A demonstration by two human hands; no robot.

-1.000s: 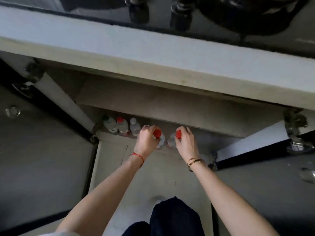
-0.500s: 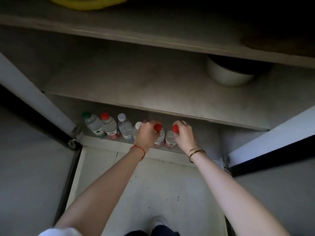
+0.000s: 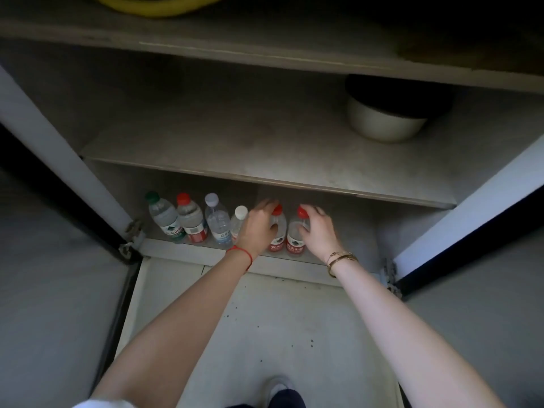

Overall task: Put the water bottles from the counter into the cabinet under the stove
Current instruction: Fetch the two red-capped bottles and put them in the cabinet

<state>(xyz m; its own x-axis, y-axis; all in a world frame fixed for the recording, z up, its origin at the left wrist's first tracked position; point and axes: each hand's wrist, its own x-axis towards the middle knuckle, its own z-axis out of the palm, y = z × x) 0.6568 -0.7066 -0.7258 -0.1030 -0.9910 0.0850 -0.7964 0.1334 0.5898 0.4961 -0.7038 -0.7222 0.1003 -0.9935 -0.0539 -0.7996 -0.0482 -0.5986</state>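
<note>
Over the last second both red-capped bottles came down from a carried tilt to stand upright on the cabinet floor, under the middle shelf. Your left hand still clasped one bottle; your right hand clasped the other — placement looked complete, release pending. Four bottles stood just left of them.

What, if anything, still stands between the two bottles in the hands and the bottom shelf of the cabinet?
Nothing visible. Both doors are open, and the left hand and right hand hold red-capped bottles upright at the bottom shelf, right of the four bottles there.
</note>
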